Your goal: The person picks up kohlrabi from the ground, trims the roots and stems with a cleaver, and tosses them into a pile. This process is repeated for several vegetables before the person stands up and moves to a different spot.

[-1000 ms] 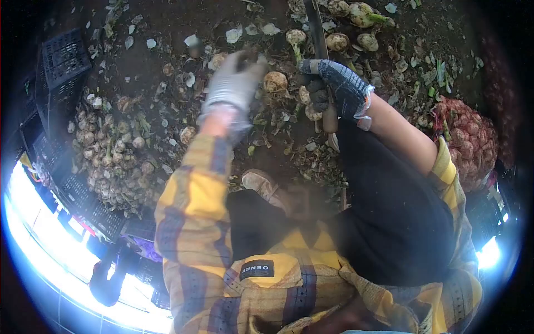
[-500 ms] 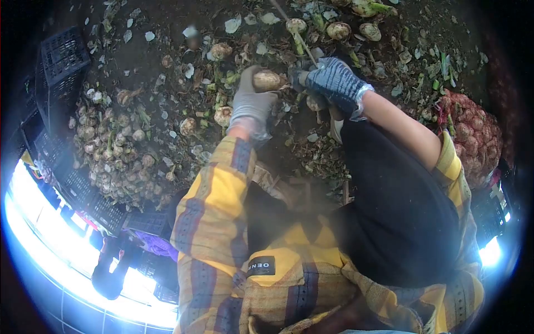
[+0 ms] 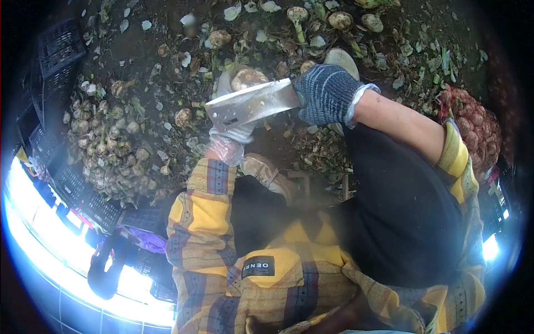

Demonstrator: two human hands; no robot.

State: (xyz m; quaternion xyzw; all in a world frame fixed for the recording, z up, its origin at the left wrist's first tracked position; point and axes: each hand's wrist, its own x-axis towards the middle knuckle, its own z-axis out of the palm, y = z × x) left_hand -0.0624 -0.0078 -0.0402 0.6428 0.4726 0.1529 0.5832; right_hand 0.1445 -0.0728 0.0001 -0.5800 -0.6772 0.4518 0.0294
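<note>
A wide metal cleaver [image 3: 253, 106] lies flat-side up across the view, its handle end in my right hand [image 3: 328, 94], which wears a dark blue knit glove and is closed. Beyond the blade, my left hand [image 3: 232, 132], in a pale glove with a clear plastic cuff, is partly covered by it. A brownish-white bulb [image 3: 248, 79] shows just past the blade's far edge, held in the fingers of my left hand. A loose bulb [image 3: 183, 117] lies on the ground to the left.
A heap of bulbs [image 3: 111, 145] lies at the left, near black crates [image 3: 61, 47]. A red net sack of bulbs [image 3: 473, 125] stands at the right. Bulbs with stems [image 3: 297, 15] and peelings cover the ground ahead. My shoe [image 3: 267, 172] is below my left hand.
The cleaver has turned from edge-on to showing its broad face and now crosses in front of my left hand. My right hand has rotated; my left hand and the bulb have shifted slightly left.
</note>
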